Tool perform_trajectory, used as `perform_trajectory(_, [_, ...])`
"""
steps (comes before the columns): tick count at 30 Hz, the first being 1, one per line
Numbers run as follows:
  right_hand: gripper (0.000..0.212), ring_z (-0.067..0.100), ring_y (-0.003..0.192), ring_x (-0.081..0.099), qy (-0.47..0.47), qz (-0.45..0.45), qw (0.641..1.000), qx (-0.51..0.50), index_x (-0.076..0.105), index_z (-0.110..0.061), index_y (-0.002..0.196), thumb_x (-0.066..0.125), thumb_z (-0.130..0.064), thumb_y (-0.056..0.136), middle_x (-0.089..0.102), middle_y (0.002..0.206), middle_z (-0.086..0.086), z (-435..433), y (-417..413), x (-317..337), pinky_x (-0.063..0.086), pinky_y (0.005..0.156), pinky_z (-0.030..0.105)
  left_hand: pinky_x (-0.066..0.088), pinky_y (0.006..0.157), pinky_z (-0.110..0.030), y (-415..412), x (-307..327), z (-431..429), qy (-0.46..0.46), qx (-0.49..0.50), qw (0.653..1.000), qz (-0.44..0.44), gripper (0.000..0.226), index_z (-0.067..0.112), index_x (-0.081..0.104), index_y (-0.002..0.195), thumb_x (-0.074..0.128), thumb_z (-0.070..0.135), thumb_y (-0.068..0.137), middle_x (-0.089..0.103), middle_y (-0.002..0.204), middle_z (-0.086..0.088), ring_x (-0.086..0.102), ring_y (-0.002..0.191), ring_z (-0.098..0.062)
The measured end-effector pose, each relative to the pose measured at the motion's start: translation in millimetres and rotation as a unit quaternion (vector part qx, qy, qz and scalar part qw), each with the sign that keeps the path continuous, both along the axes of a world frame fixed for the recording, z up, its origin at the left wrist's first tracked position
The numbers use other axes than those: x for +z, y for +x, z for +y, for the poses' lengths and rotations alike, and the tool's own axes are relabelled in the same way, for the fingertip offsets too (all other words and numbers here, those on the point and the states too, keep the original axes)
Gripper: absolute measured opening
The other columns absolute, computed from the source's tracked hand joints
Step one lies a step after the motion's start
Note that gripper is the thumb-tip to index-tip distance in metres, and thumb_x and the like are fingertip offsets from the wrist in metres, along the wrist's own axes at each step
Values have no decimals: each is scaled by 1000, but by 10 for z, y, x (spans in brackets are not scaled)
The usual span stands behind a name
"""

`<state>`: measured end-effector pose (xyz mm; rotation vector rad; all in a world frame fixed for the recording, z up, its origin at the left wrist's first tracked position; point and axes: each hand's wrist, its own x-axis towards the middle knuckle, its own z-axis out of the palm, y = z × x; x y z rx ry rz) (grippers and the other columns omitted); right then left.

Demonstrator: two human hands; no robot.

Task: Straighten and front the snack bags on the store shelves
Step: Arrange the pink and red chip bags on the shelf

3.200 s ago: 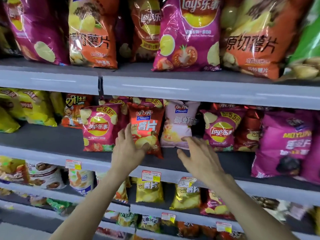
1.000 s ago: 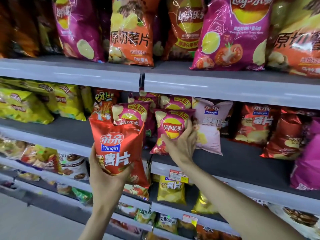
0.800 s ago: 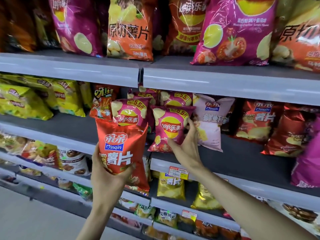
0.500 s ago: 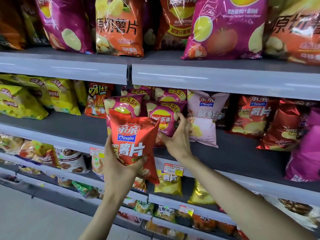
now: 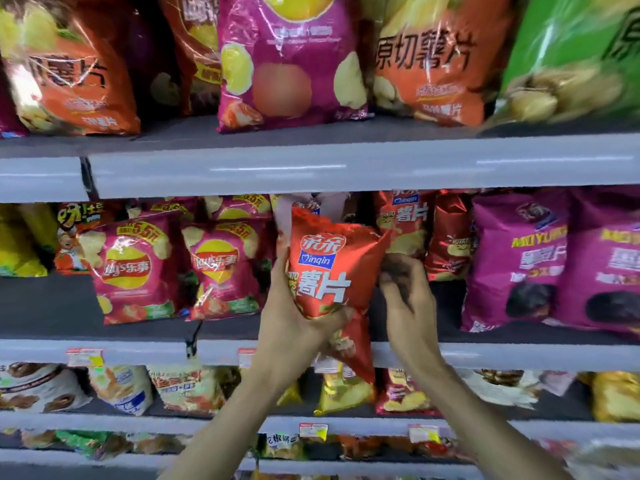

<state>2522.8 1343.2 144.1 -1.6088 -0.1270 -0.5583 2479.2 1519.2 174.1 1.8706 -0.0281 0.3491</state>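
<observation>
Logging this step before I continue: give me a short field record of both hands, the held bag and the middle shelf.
left hand: holds red Qinqin bag by its lower part, in front of middle shelf
right hand: at bag's right edge, blurred; contact unclear
left of bag: two pink Lay's bags upright, fronts facing out

Qinqin bag (image 5: 329, 268) before middle shelf (image 5: 52, 306)

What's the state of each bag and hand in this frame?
red Qinqin bag: upright, front out, held in front of the middle shelf.
left hand: grips the bag's lower left.
right hand: fingers curled at the bag's right edge; blurred, grip unclear.
left pink Lay's bag: standing on shelf, front out.
right pink Lay's bag: same.
purple bags: standing, front out.
</observation>
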Motion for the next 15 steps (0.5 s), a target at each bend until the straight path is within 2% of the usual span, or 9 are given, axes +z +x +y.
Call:
perform_trajectory(3, [22,8,112,65,0,-3,999,-46,61,-24,123,59,-13,104,69,116,-16,-382,-85,1,50,97,29,65,81,-51,328,0,-432,-7,-8,1000,2,109,60,32,141,100,32,60,70,125,12,75,103,-15])
perform_trajectory(5, [26,10,116,63,-9,7,998,-63,61,-27,124,60,-12,103,67,121,-13,-600,-137,-30,48,98,28,62,80,-63,568,-2,-691,-10,4,1000,11,113,47,30,145,99,39,56,69,126,6,75,106,-25])
perform_trajectory(6, [28,10,116,62,-13,16,998,-64,61,-27,126,61,-11,103,66,123,-12,-689,-163,-39,48,98,27,60,84,-65,679,1,-814,-11,18,1000,14,115,42,28,146,98,45,54,68,128,1,73,109,-29])
perform_trajectory(8, [33,7,114,62,-23,41,997,-56,59,-26,129,63,-9,100,65,124,-11,-831,-202,-64,49,95,21,54,101,-60,860,30,-1042,13,56,998,12,123,24,25,151,90,58,53,56,140,-7,62,125,-34])
perform_trajectory(10, [38,5,110,62,-43,62,996,-51,59,-25,131,65,-7,98,64,122,-10,-940,-232,-108,48,90,17,47,109,-58,1001,73,-1213,60,100,993,7,126,12,21,157,86,59,60,42,151,-14,48,138,-38])
perform_trajectory(13, [40,4,111,60,-69,86,993,-34,59,-26,134,65,-10,98,62,123,-13,-1054,-295,-181,46,86,13,44,107,-63,1171,56,-1390,85,153,985,6,123,20,15,162,91,47,69,37,151,-15,44,139,-41])
perform_trajectory(15, [40,4,114,58,-92,97,991,-31,58,-29,133,66,-12,98,61,124,-15,-1117,-324,-217,46,87,14,44,105,-66,1256,6,-1489,110,165,980,8,122,30,13,161,90,48,68,36,149,-13,45,138,-42])
